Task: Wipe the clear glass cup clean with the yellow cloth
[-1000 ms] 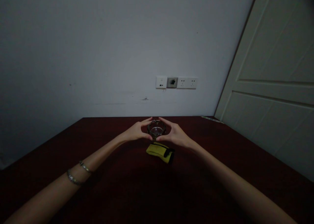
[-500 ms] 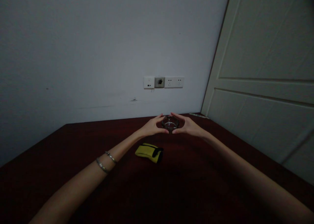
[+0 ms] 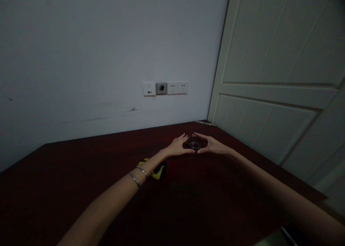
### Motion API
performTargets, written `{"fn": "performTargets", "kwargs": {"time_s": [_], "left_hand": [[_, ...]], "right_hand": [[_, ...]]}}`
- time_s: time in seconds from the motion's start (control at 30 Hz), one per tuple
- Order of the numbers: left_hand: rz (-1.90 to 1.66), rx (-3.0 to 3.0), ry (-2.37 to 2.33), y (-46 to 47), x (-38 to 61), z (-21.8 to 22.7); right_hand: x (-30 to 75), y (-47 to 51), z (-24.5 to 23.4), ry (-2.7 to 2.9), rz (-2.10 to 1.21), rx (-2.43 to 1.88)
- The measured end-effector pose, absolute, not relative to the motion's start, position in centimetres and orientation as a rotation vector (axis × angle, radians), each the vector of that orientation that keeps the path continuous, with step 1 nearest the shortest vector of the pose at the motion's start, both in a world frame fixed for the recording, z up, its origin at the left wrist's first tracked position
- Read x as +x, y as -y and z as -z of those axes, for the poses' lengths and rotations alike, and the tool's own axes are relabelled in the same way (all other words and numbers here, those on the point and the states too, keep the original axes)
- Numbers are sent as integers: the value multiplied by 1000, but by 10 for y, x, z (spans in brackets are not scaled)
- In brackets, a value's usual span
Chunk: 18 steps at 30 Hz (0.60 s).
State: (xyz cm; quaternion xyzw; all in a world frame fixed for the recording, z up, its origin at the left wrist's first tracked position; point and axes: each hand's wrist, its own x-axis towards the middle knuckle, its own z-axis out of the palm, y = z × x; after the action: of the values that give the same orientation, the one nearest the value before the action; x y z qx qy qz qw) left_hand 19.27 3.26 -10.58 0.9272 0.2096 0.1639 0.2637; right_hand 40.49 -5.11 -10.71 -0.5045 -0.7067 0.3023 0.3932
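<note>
A small round glass dish (image 3: 194,142), like an ashtray, sits low on the dark red table (image 3: 81,174) near its far right corner. My left hand (image 3: 178,147) grips its left side and my right hand (image 3: 212,146) its right side, fingers curled round the rim. Two thin bracelets (image 3: 138,175) circle my left wrist. A yellow and black cloth (image 3: 159,171) lies on the table, partly hidden behind my left forearm.
A white wall stands behind the table with a row of sockets and a switch (image 3: 165,88). A pale panelled door (image 3: 280,77) closes the right side. A thin flat object (image 3: 205,123) lies at the table's far right corner.
Both hands have carried the glass dish to the right and down onto the table. My view has turned right, so the cloth now lies behind my left forearm.
</note>
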Motion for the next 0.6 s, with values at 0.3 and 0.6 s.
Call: {"fn": "performTargets", "kwargs": {"time_s": [0.3,0.6], "left_hand": [[-299,2547,-588,-35,200,125],[-205,2572,-597,-32,199,133]], "right_hand": [[411,53,129,1776,-810,-1310],[410,56,139,1789,-827,-1317]]}}
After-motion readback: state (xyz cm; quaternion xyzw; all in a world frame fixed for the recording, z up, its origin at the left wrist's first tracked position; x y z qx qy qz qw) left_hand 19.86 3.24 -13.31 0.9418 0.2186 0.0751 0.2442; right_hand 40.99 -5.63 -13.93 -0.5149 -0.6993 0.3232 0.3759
